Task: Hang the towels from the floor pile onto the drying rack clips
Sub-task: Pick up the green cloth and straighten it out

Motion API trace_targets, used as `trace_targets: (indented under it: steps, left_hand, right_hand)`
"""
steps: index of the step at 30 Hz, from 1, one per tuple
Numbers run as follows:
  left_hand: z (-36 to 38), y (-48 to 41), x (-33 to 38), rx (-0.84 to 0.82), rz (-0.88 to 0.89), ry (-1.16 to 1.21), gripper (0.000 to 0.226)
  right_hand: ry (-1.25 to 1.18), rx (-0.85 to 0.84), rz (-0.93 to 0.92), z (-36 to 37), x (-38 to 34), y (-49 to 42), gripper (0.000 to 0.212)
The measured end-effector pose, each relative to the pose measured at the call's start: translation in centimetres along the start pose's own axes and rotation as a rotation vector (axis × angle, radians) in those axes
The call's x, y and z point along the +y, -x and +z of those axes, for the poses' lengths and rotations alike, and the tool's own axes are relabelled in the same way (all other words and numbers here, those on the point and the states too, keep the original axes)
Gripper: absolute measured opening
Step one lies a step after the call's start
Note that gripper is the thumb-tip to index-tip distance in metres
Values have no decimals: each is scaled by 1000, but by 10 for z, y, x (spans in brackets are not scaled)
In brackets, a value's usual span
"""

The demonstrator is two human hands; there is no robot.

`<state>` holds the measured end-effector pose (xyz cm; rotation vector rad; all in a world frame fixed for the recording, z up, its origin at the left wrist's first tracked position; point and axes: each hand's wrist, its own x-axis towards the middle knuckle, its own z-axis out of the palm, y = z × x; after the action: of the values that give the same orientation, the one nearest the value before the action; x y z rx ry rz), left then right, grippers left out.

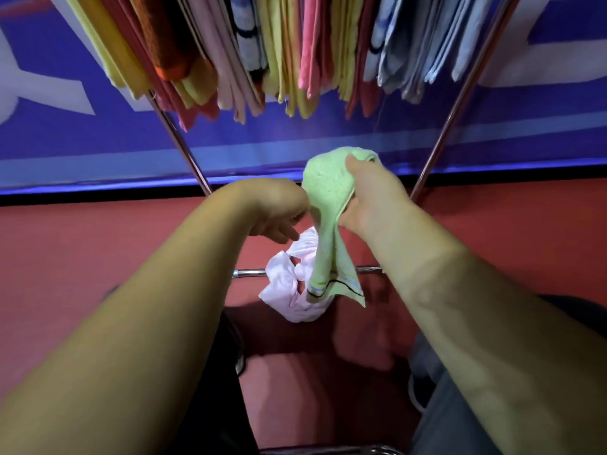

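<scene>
One light green terry towel with a dark stripe near its hem (328,192) is bunched in the right grip (371,201). The fingers and thumb curl around the cloth's upper part, and the rest hangs down in a loose tail. The left grip (279,218) sits just beside that tail, fingers bent downward and blurred. Whether they pinch the green cloth or hold nothing cannot be told.

Below both, a crumpled pale pink towel heap (292,297) lies on the red floor (98,241) against the rack's low chrome crossbar (249,273). The green towel's hem hangs in front of it. Two slanted chrome rack legs (460,103) rise on either side to a crowded row of hung towels (210,60) in yellow, orange, pink and pale blue along the top edge. Behind them stretches a blue wall banner with white shapes (328,133).

The green towel is held as a wad, not by a corner. It probably needs spreading before a clip can bite a single edge, and if clipped bunched it may slip free and drop back to the floor. The hung row looks tightly packed, so pushing another towel in could tug a neighbour loose.

The clips themselves lie above the frame, so no free one can be confirmed. The pink heap may be one towel or several; its folds do not say. The rack's top is cut off.
</scene>
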<state>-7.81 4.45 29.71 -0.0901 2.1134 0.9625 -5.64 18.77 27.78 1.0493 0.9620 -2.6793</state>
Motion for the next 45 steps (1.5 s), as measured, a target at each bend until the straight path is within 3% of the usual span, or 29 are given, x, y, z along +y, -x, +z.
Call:
trace_targets:
  steps: [5,9,12,16,21,24,31,38,45]
  left_hand:
    - [20,-13,10,-54,298,-188,27]
    - [35,-33,8,230,448,-178,11]
    - [42,-48,5,455,399,-252,20]
    - [42,-55,3,539,316,-300,17]
    - [43,-62,-8,487,171,-539,16]
    - [48,-60,-8,402,101,-617,29]
    - [44,-63,-31,359,61,-575,26]
    - [42,-66,-45,367,171,-474,34]
    - [42,-64,-50,340,193,-439,26]
  right_hand:
    - [-82,-31,-118,9,-13,-1,35]
    - [-161,-50,-187,10,-16,-6,37]
    - [-203,-97,-189,7,-17,-2,40]
    - [-228,-131,-174,0,-19,2,41]
    - [-200,-123,-171,-6,-20,3,41]
    - [-222,-142,-166,-9,-25,3,42]
    - [-398,-111,-258,-15,-44,8,36]
    - [-459,-67,-334,-21,-56,14,36]
    - [-350,-83,-359,-24,-60,20,34]
